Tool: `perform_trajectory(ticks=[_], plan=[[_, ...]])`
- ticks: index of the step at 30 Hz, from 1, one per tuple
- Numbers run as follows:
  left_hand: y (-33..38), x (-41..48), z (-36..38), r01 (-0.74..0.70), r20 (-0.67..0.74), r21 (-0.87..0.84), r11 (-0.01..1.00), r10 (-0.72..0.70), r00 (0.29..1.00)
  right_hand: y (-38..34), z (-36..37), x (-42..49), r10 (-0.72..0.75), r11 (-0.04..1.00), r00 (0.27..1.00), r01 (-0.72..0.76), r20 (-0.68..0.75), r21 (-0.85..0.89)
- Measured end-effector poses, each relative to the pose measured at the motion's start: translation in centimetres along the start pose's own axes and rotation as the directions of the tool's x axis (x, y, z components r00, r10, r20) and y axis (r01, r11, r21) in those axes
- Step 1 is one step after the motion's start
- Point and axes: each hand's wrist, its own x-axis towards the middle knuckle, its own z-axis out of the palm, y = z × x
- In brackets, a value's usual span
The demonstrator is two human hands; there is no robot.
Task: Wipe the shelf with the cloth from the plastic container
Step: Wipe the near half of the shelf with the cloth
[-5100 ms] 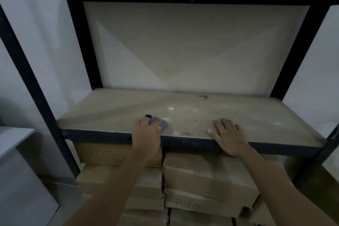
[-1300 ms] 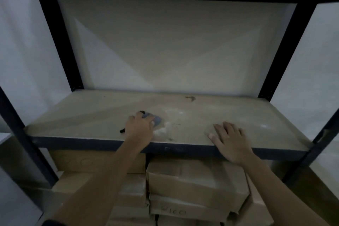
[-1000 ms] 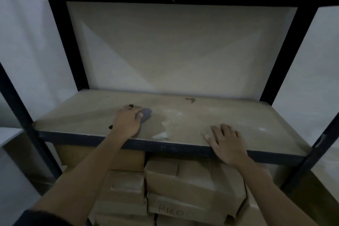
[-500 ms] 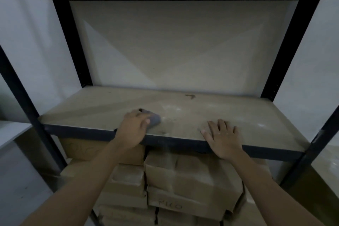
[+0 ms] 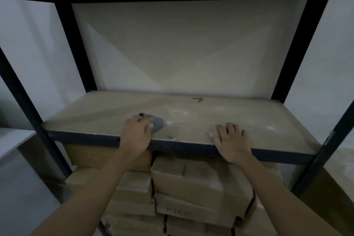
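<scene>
1. Left hand (image 5: 137,134) first: its fingers were curled over the cloth (image 5: 158,123) and pressed it onto the board just behind the front edge.
2. Most of the cloth sat under my fingers. A small grey, soft-looking wad stuck out to the right of them.
3. My right hand (image 5: 230,141) lay flat and spread on the same front edge, well to the right of the cloth, holding nothing. I judged it was a brace.
4. The shelf (image 5: 95,113) ran long from left to right, a matt tan board with a dark metal lip along the front.
5. Pale dusty smudges (image 5: 178,111) lay just right of the cloth and a little farther back, between my two hands. A small dark mark (image 5: 197,99) sat near the back edge.
6. I judged that the next stroke had to go rightward and away from me. The cloth hand was the nearer one to those smudges.
7. Black posts framed the bay, with a plain pale panel behind it.
8. Stacked cardboard boxes (image 5: 191,180) filled the space below, some with writing on them.
9. The plastic container was nowhere in view.
</scene>
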Motion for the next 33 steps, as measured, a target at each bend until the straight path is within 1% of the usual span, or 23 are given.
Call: perform_trajectory(ticks=[1, 3, 5, 6, 7, 9, 10, 12, 13, 14, 16, 17, 19, 21, 23, 24, 26, 27, 28, 29, 30, 32, 33], plan=[[-1.1, 1.0, 0.2, 0.081, -0.019, 0.067, 0.994, -0.080, 0.997, 0.0, 0.0, 0.0, 0.002, 1.000, 1.000, -0.002, 0.001, -0.001], [-1.8, 1.8, 0.7, 0.201, 0.005, 0.171, 0.965, -0.204, 0.979, 0.0, -0.1, -0.1, 0.001, 1.000, 1.000, -0.001, 0.003, -0.001], [-0.8, 1.2, 1.5, 0.222, 0.005, 0.229, 0.948, -0.229, 0.973, 0.0, -0.2, -0.1, 0.002, 1.000, 1.000, -0.002, 0.004, 0.003], [0.1, 0.6, 1.9, 0.186, 0.001, 0.233, 0.955, -0.191, 0.982, -0.1, -0.2, -0.1, 0.003, 1.000, 1.000, -0.003, 0.002, 0.002], [1.0, 0.0, 2.1, 0.118, 0.018, 0.202, 0.972, -0.124, 0.992, -0.1, -0.2, -0.1, 0.004, 1.000, 1.000, -0.004, 0.005, 0.001], [2.1, -1.1, 2.1, -0.043, 0.099, 0.052, 0.998, 0.038, 0.994, 0.0, -0.4, -0.1, -0.002, 1.000, 0.999, 0.001, 0.034, 0.014], [2.1, -1.3, 1.6, -0.092, 0.126, -0.026, 0.995, 0.095, 0.987, 0.1, -0.6, 0.0, -0.009, 0.999, 0.998, 0.007, 0.059, 0.033], [1.2, -0.4, 0.7, -0.105, 0.102, -0.082, 0.991, 0.113, 0.988, 0.4, -1.0, 0.6, -0.029, 0.995, 0.996, 0.021, 0.084, 0.094], [0.2, 0.6, 0.5, -0.069, 0.068, -0.061, 0.996, 0.073, 0.995, 0.6, -1.3, 1.1, -0.039, 0.991, 0.997, 0.030, 0.069, 0.130], [-1.1, 1.9, 0.5, 0.007, 0.050, -0.020, 1.000, -0.006, 0.999, 0.8, -1.6, 1.7, -0.046, 0.985, 0.998, 0.038, 0.044, 0.168], [-3.3, 4.1, 1.0, 0.177, 0.070, 0.096, 0.980, -0.184, 0.980, 1.2, -1.8, 2.8, -0.048, 0.970, 0.999, 0.046, 0.004, 0.238], [-3.6, 4.6, 1.5, 0.214, 0.099, 0.157, 0.964, -0.231, 0.968, 1.3, -1.8, 3.2, -0.044, 0.966, 0.999, 0.042, 0.003, 0.255], [-2.4, 4.4, 2.3, 0.206, 0.120, 0.245, 0.947, -0.241, 0.963, 1.2, -1.5, 3.7, -0.032, 0.969, 0.999, 0.024, 0.026, 0.245], [-0.1, 2.8, 2.7, 0.125, 0.117, 0.254, 0.959, -0.159, 0.980, 1.1, -0.9, 3.9, -0.024, 0.976, 0.998, 0.012, 0.051, 0.217], [1.7, 0.8, 2.6, -0.005, 0.095, 0.170, 0.986, -0.011, 0.995, 1.0, -0.5, 3.9, -0.017, 0.981, 0.999, 0.008, 0.048, 0.196], [2.2, -0.1, 2.4, -0.075, 0.089, 0.100, 0.992, 0.067, 0.994, 1.0, -0.5, 4.0, -0.013, 0.982, 0.999, 0.004, 0.043, 0.190], [2.2, -0.8, 1.5, -0.183, 0.150, -0.118, 0.976, 0.200, 0.968, 0.9, -0.5, 4.0, -0.009, 0.982, 0.999, 0.001, 0.042, 0.187], [1.8, -0.5, 1.0, -0.195, 0.192, -0.216, 0.957, 0.238, 0.952, 0.9, -0.5, 4.0, -0.009, 0.983, 0.999, 0.001, 0.040, 0.186], [1.1, 0.2, 0.6, -0.181, 0.213, -0.267, 0.947, 0.241, 0.947, 0.9, -0.4, 4.0, -0.007, 0.983, 0.999, 0.001, 0.037, 0.183], [0.4, 1.3, 0.4, -0.141, 0.204, -0.248, 0.958, 0.194, 0.959, 0.9, -0.4, 4.1, -0.003, 0.984, 0.999, -0.003, 0.035, 0.179], [-0.4, 2.6, 0.3, -0.074, 0.180, -0.173, 0.982, 0.106, 0.978, 0.9, -0.4, 4.2, 0.001, 0.984, 0.999, -0.007, 0.038, 0.176], [-1.1, 4.5, 0.4, 0.100, 0.150, 0.027, 0.995, -0.103, 0.983, 0.9, -0.3, 4.3, 0.004, 0.984, 0.999, -0.013, 0.048, 0.179], [-0.9, 4.9, 0.7, 0.148, 0.160, 0.122, 0.981, -0.167, 0.973, 0.9, -0.4, 4.3, 0.005, 0.983, 0.998, -0.015, 0.055, 0.182]])
